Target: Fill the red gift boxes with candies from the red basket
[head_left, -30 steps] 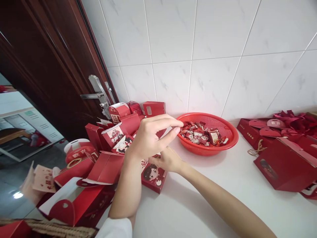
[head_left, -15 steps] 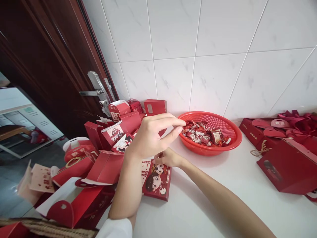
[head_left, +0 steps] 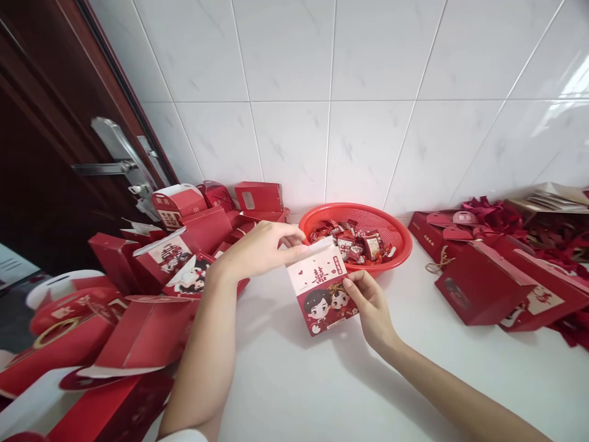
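Note:
A small red and pink paper gift box point(head_left: 322, 304), printed with a cartoon couple, is tilted up above the white table. My right hand point(head_left: 370, 301) pinches its right side, thumb on the printed front. At the upper left edge is my left hand point(head_left: 269, 248), its thumb along the pale top flap point(head_left: 321, 247) and its fingers curled above. Exactly how the left fingertips meet the flap is partly hidden. Just behind the box is a red plastic basket point(head_left: 400, 248) with wrapped sweets point(head_left: 352, 239) in it.
Red gift boxes point(head_left: 138, 337), many with open flaps, crowd the left side. More red boxes point(head_left: 478, 285) stand at the right, near dark red ribbons point(head_left: 488, 218). A tiled wall point(head_left: 289, 135) closes off the back, with a brown door point(head_left: 41, 123) at the left.
The gift box has come up off the table and tilted, with my right hand on its right side. My left hand has lowered to its top edge. The view has swung right.

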Motion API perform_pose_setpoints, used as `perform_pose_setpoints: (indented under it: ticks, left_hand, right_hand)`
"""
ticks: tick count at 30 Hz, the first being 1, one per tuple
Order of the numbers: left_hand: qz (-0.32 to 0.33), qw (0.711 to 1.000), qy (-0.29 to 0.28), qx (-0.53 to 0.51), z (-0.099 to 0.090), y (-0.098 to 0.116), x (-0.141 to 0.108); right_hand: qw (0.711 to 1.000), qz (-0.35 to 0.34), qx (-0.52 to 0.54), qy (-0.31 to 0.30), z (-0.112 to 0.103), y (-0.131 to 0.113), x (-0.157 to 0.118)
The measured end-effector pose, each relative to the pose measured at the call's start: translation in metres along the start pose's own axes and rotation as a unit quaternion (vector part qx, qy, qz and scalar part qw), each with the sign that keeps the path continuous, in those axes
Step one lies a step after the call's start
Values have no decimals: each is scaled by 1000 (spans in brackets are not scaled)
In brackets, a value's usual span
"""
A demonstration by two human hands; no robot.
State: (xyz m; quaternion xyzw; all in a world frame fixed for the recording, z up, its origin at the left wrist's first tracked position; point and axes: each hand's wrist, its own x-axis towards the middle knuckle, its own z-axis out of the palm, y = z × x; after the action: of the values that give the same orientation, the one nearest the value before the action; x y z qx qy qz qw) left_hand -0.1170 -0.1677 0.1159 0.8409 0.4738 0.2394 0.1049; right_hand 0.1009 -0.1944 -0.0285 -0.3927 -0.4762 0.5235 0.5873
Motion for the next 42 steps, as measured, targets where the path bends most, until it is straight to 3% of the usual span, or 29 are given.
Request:
perform_pose_setpoints:
  ticks: [5,9,11,14,17,22,27,30,34,37,42]
  left_hand:
    - [2,998,-66,-4,13,2,13]
    - [-11,993,-98,-65,24,-4,23]
    - [-14,983,-142,-112,30,-11,27]
    - [-21,967,-204,-148,38,-20,32]
    - [-14,963,-223,-148,42,-22,32]
    - [3,953,-265,-148,49,-19,32]
    - [31,953,-254,-164,60,-16,33]
    - [43,945,-261,-191,63,-11,32]
    - [25,936,-250,-248,62,-8,32]
    - [11,926,-224,-303,65,-13,34]
    - [-31,917,-144,-370,76,-24,40]
  right_hand:
    - [997,-55,-49,19,-13,16,-9]
    - [977,-143,-158,-27,-25,27,-10]
    - [959,-180,-209,-58,-29,30,-9]
    - [946,-195,-249,-73,-31,32,-8]
    - [939,-219,-255,-67,-30,28,-7]
    - [916,-303,-262,-12,-42,13,3]
    - [889,-353,-276,89,-65,-21,36]
    - [890,-332,-301,85,-74,-42,64]
    - [900,-228,-371,7,-77,-55,107]
    - [866,-107,-483,-71,-75,-56,138]
    - [836,-23,-525,-162,-71,-48,164]
